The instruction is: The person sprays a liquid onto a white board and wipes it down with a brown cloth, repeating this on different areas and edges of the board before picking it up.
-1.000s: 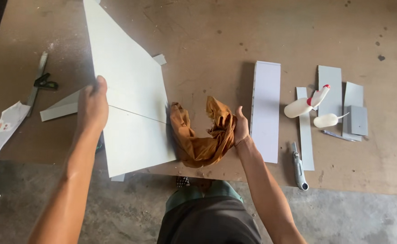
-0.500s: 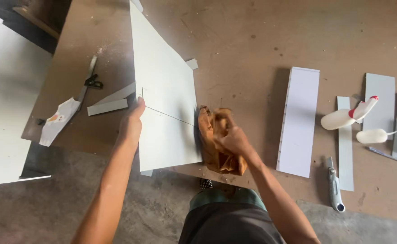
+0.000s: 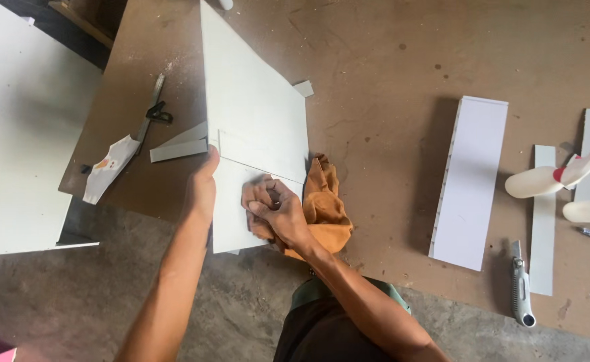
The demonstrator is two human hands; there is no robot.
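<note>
Cloth now: my right hand has bunched the orange rag and pressed it onto the pale panel, fingers curled tight around a wad of it; a second ago that hand held the rag off the panel's right edge. My left hand has slid down to the panel's left edge, thumb on top near the scored line, fingers wrapped under and hidden, so I can't tell how wide they are. View has shifted too, and a big white board now fills the left.

Most of the rag trails right of my right fingers, on the brown tabletop. Left of my left fingers: a narrow grey strip just beside the panel, black-handled scissors and a paper scrap. Well right of my right fingers lie a white ribbed slab, a grey strip, a utility knife and two white glue bottles. My right forearm covers the rag's near end.
</note>
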